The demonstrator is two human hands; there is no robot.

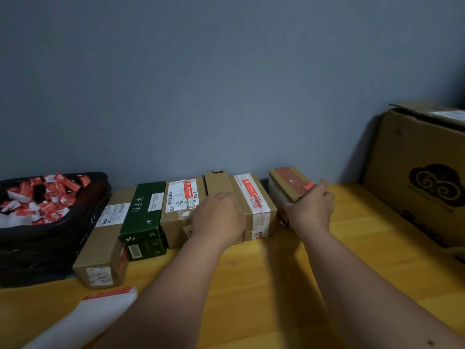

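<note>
A row of parcels stands against the blue wall on the wooden table (264, 285). My right hand (310, 212) grips a small brown box with red tape (289, 183) at the row's right end, fingers curled over its near top edge. My left hand (219, 217) lies on a narrow brown box (217, 183), between a labelled brown box (176, 205) and a white-and-red taped box (256, 202). Whether its fingers curl round the narrow box I cannot tell. Further left stand a dark green box (143, 220) and a long brown box (105, 248).
A black bag (37, 248) full of red and white paper scraps sits at the left. A large open cardboard carton (415, 172) stands at the right. A white mailer with a red stripe (83, 321) lies at the near left edge.
</note>
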